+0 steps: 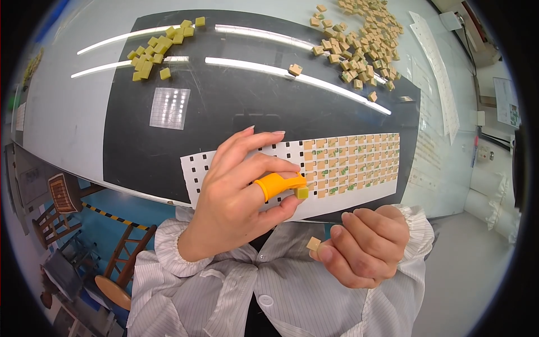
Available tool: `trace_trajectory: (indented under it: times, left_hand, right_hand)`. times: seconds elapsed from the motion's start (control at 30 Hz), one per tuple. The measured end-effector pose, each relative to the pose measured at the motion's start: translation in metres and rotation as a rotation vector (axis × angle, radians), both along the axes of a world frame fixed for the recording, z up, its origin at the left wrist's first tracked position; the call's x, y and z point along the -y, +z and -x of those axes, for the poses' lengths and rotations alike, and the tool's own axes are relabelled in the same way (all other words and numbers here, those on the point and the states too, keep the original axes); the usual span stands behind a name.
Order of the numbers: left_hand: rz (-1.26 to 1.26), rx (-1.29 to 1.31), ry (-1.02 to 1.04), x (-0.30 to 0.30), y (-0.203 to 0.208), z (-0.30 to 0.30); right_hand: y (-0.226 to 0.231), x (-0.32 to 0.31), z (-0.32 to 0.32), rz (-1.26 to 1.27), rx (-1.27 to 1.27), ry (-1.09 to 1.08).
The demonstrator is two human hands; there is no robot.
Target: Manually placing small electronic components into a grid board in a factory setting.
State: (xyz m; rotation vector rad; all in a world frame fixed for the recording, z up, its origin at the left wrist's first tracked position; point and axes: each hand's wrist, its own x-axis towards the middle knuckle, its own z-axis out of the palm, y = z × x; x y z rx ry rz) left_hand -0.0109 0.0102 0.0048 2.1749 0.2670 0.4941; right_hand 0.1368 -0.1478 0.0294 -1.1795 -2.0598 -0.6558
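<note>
My left hand (pixel 230 194) hovers over a white card strip (pixel 348 201), an orange plastic ring tool (pixel 274 185) round one finger. Closed between its thumb and fingers is a small yellow-green cube (pixel 302 193), at the tip of the orange tool. Rows of small tan and green pieces (pixel 352 163) fill the strip's right part. Black square marks or holes (pixel 288 144) dot its left part, which my left hand partly covers. Just off the strip's near edge, my right hand (pixel 368 247) is closed, pinching a small tan block (pixel 314 244) between thumb and fingers.
A large heap of tan blocks (pixel 365 42) lies at the back right, with one stray block (pixel 295 69) beside it. Yellow-green cubes (pixel 147 56) cluster at the back left, near a clear gridded square (pixel 169 108). All rest on a black mat (pixel 236 101).
</note>
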Motion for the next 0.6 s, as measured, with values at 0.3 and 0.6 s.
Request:
trace_trajectory:
  times: [0.3, 0.6]
  left_hand:
    - [-0.012, 0.027, -0.009, 0.001, 0.005, -0.009]
    - [-0.034, 0.023, 0.037, 0.005, 0.004, -0.003]
  right_hand:
    - [0.005, 0.005, -0.005, 0.122, -0.145, -0.023]
    - [0.01, 0.007, -0.025, 0.448, -0.935, -0.092]
